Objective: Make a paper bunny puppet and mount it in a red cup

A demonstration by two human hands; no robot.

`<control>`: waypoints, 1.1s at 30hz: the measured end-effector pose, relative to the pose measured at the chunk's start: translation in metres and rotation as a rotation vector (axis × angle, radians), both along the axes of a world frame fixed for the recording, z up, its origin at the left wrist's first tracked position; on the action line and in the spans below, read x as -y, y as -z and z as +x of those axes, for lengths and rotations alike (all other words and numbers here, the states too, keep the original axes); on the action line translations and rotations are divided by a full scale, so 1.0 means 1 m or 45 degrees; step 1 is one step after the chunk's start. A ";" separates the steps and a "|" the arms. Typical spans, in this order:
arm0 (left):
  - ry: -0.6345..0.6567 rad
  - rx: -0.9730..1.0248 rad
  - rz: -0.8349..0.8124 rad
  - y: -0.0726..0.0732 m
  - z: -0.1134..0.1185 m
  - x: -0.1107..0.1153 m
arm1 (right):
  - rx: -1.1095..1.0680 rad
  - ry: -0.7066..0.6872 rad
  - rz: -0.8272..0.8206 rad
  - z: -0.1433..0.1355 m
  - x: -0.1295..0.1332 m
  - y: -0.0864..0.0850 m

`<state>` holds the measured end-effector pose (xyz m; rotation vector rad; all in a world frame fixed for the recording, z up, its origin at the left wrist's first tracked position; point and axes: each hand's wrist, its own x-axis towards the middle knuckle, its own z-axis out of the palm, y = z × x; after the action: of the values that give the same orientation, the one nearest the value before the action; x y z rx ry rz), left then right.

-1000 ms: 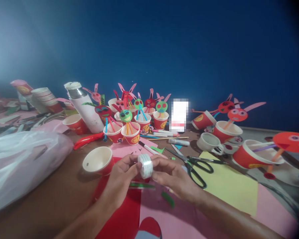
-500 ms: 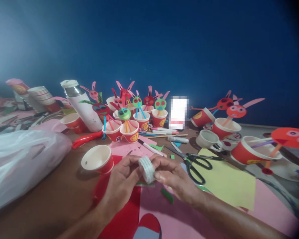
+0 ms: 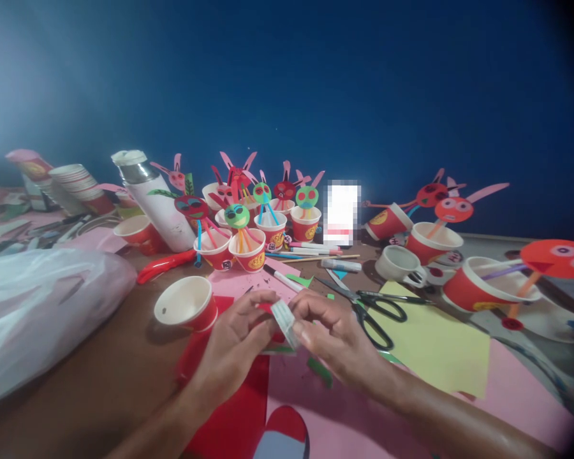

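Observation:
A small roll of clear, whitish-green tape (image 3: 285,322) is held at chest height over the papers, tilted and slightly blurred. My left hand (image 3: 243,328) curls its thumb and fingers about the roll's left side. On the other side, the thumb and index finger of my right hand (image 3: 332,331) pinch the roll's edge. Red shows beside the tape, between it and my left fingers. Below lie red paper (image 3: 239,408), pink paper (image 3: 354,421) and a green scrap (image 3: 319,371). A red-and-white paper cup (image 3: 191,306) stands left of my left hand.
Black-handled scissors (image 3: 370,319) and a pen lie on yellow paper (image 3: 440,344) at right. Paper cups with green and red paper faces (image 3: 238,218) stand behind, near a thermos (image 3: 155,204). A mug (image 3: 398,264) stands at right; a plastic bag (image 3: 52,312) lies left.
The tape roll has turned between my fingers, so its band looks narrower and more slanted, and red now shows beside it. Both hands stay in nearly the same place.

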<state>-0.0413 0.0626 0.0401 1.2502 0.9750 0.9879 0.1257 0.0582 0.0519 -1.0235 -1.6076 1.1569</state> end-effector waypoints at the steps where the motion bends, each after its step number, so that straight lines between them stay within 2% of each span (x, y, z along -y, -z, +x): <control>1: -0.068 -0.108 0.177 -0.001 -0.003 0.000 | 0.080 0.031 0.069 0.001 0.000 -0.001; 3: -0.228 -0.343 0.645 -0.003 -0.007 0.002 | 0.229 0.081 0.210 0.002 -0.001 -0.002; 5: -0.289 -0.505 1.039 -0.004 -0.009 0.004 | 0.334 0.092 0.301 0.003 -0.001 -0.004; 6: -0.269 -0.551 1.154 -0.004 -0.009 0.005 | 0.369 0.084 0.324 0.003 0.000 -0.004; 8: -0.220 -0.602 1.257 -0.003 -0.008 0.006 | 0.419 0.060 0.347 0.003 0.000 -0.003; 13: -0.241 -0.654 1.296 -0.002 -0.004 0.006 | 0.481 0.045 0.357 0.002 0.000 0.002; 24: -0.216 -0.688 1.233 -0.002 -0.006 0.005 | 0.442 0.013 0.234 0.002 -0.002 0.011; 33: -0.204 -0.665 1.158 -0.004 -0.005 0.005 | 0.477 0.046 0.357 0.001 -0.001 0.014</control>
<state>-0.0461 0.0578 0.0441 2.2961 1.0579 1.3272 0.1271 0.0590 0.0380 -1.1209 -1.9687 0.7138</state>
